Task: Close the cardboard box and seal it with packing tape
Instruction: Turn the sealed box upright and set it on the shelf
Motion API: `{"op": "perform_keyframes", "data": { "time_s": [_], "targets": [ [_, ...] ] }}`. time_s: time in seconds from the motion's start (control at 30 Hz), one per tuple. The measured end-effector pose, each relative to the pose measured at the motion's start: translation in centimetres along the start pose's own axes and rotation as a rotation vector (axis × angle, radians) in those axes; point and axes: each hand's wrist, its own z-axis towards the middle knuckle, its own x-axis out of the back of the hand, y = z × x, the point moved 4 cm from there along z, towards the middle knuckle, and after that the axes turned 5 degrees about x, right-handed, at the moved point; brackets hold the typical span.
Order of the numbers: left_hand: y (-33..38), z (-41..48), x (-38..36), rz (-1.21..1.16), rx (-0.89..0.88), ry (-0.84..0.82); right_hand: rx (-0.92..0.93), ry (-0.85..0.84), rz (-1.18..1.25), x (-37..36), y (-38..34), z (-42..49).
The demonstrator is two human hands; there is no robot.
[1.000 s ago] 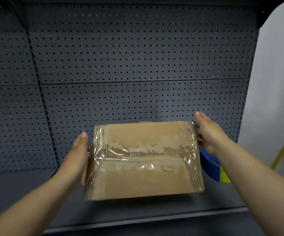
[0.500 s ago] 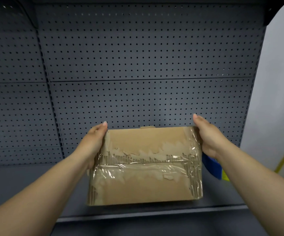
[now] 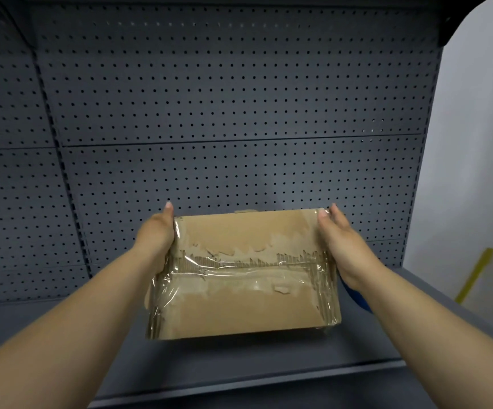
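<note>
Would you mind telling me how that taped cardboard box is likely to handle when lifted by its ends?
The cardboard box probably stays stiff: its flaps are shut and its edges look straight. Glossy, wrinkled clear tape wraps the ends where the left hand and right hand press, so it may feel slippery. It seems fairly light, since open palms alone appear to hold it.

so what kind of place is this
Probably a shop or stockroom shelving bay: a grey pegboard back panel, a metal shelf, and a taped cardboard box held on each side by the left hand and right hand.
</note>
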Motion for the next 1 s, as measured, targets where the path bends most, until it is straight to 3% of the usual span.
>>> {"op": "perform_keyframes", "data": {
  "time_s": [0.17,0.37,0.5,0.6,0.67,0.8,0.87,1.0],
  "targets": [
    [1.2,1.0,-0.4,0.091,0.009,0.034,0.161,-0.238,-0.514,1.2,-0.1,-1.0],
    [2.3,3.1,-1.6,0.141,0.011,0.031,0.313,-0.537,-0.912,2.5,2.3,-2.4],
    [2.6,3.8,-1.6,0.123,-0.038,0.034,0.403,-0.543,-1.043,2.6,3.3,-1.5],
    [2.9,3.4,-1.2,0.039,-0.222,0.046,0.479,-0.471,-1.089,2.4,3.3,-1.0],
    [3.0,2.1,-0.9,0.174,-0.435,0.083,0.510,-0.465,-1.152,2.5,3.5,-0.8],
    [1.3,-0.5,-1.5,0.753,-0.752,0.045,0.648,-0.420,-1.288,2.5,3.9,-1.1],
    [0.1,-0.2,-1.5,0.897,-0.753,-0.007,0.701,-0.447,-1.326,2.5,3.9,-1.3],
    [-0.3,0.6,-1.6,0.814,-0.685,-0.109,0.677,-0.534,-1.394,3.1,3.6,-1.1]
  ]
}}
